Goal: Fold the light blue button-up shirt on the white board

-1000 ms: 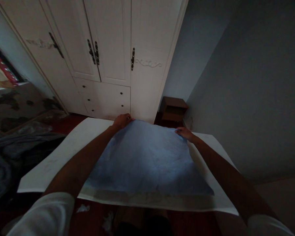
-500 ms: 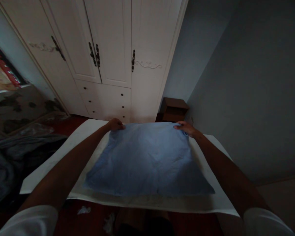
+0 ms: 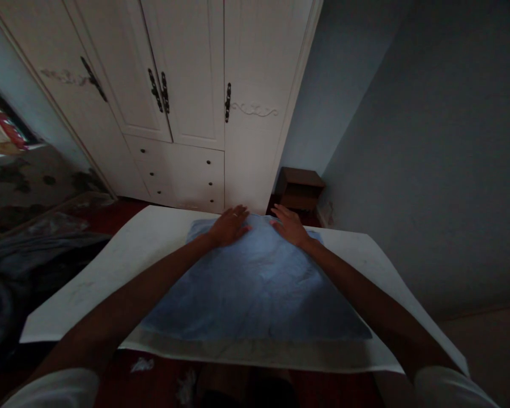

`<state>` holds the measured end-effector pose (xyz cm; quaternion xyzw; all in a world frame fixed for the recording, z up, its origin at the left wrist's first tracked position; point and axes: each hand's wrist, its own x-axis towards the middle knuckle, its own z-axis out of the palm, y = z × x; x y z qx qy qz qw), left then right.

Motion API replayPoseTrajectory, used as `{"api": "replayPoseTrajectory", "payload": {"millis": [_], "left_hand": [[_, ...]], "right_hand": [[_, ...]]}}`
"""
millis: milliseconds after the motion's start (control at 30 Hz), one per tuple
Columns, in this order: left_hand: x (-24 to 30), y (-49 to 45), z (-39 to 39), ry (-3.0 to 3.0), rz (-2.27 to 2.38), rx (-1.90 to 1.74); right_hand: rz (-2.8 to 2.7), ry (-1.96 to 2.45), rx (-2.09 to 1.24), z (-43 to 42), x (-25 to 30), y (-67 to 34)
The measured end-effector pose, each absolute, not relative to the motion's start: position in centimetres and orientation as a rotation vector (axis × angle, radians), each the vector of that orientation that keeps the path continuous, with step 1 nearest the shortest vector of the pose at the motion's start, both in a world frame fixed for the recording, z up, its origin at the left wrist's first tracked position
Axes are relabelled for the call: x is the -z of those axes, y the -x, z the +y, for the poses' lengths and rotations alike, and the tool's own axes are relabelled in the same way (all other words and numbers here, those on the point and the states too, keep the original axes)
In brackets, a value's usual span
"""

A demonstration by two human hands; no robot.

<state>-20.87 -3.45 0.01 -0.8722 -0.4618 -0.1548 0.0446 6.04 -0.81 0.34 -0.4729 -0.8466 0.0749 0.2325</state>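
A light blue piece of cloth point(image 3: 255, 289), perhaps a folded garment, lies spread on a white table point(image 3: 89, 272). It is wider toward me than at its far edge, and small wrinkles run across its middle. My left hand point(image 3: 230, 225) rests palm down on the far part of the cloth, left of centre, with its fingers stretched out. Opposite it, my right hand point(image 3: 289, 224) lies on the far part right of centre, fingers spread. Neither hand grips the fabric. A gap of cloth shows between the two hands.
A white wardrobe point(image 3: 195, 73) with drawers stands beyond the table. Right of it is a small brown cabinet point(image 3: 301, 177) by the grey wall point(image 3: 442, 141). Dark clothes point(image 3: 8, 294) are heaped at the left. Crumpled plastic scraps point(image 3: 142, 364) lie on the red floor.
Both hands have let go of the far corners of the cloth and moved inward toward each other, now flat on it. The far edge of the cloth now lies down on the table.
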Motion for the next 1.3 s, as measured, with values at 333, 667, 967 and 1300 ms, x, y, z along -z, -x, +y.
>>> {"api": "replayPoseTrajectory", "payload": {"millis": [333,667,967,1300], "left_hand": [[3.8,19.2,-3.1,2.801,-1.392,0.331],[3.0,19.0,-3.0,2.726,-1.497,0.380],[4.3,19.8,-2.6,2.772,-1.673,0.322],[1.1,22.5,-4.9,2.610,-1.841,0.399]], "right_hand": [[-2.580,1.325,-0.102,-2.8,3.9,-3.0],[-2.545,1.375,-0.151,-2.2,3.5,-3.0],[-2.499,1.489,-0.237,-2.0,4.5,-4.0],[-2.471,1.554,-0.152,-3.8,2.7,-6.4]]}}
